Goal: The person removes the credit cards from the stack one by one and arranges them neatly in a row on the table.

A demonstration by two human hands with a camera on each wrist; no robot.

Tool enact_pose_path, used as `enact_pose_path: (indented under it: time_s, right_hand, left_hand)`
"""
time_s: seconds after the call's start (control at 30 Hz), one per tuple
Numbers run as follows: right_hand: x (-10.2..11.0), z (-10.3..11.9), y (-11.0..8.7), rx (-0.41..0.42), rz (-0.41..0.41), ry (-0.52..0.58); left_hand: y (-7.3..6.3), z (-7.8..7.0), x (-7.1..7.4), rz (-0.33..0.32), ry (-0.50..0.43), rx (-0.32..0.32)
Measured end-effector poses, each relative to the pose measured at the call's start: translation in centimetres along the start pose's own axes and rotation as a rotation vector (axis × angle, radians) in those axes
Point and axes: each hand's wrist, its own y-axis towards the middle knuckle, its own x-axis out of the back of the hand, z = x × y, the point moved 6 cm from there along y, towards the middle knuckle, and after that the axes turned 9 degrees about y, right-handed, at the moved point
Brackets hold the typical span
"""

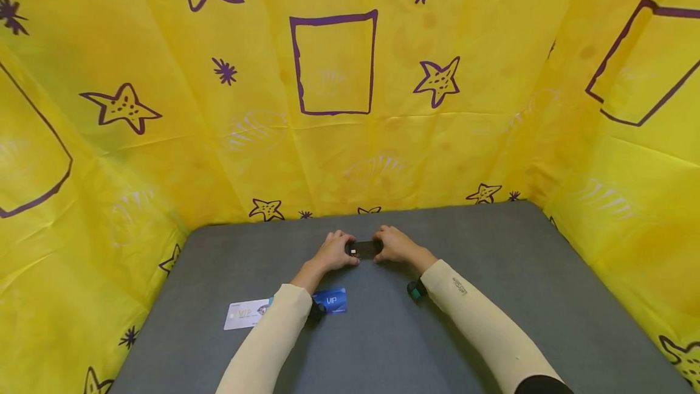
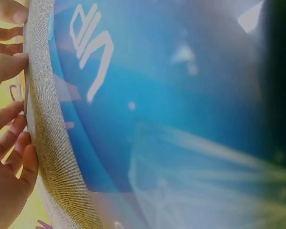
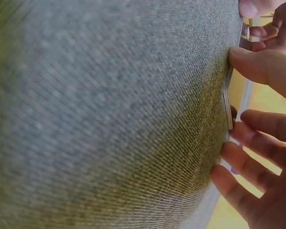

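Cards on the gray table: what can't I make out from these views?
Dark card, head view: print too small to read; ends partly covered by the left hand and right hand.
White card, head view: right end hidden behind the left sleeve.
Blue card, head view: left part hidden by the same arm; left wrist view: blurred, with glare.

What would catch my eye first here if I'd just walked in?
Probably the bright yellow backdrop rising behind and beside the gray table, with its purple-outlined stars. Next, near the table's far edge, the left hand and right hand hold a small dark card between them. Nearer the viewer, by the left sleeve, lie a white VIP card and a blue one.
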Motion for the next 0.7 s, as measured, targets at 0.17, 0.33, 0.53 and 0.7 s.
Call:
enact_pose_path:
  time_s: [0.17, 0.33, 0.53, 0.7]
  right_hand:
    - [-0.17, -0.26, 0.48, -0.016, 0.034, -0.018]
    - [-0.13, -0.39, 0.63, -0.017, 0.047, -0.020]
    - [-0.13, -0.35, 0.54, -0.007, 0.048, -0.027]
    - [-0.20, -0.32, 0.43, 0.002, 0.045, -0.026]
  left_hand:
    - [0.20, 0.35, -0.21, -0.012, -0.016, 0.007]
    - [0.20, 0.41, -0.10, -0.017, -0.028, 0.008]
    - [0.13, 0.29, -0.04, -0.011, -0.012, -0.005]
    - [0.12, 0.26, -0.10, -0.006, -0.009, 0.001]
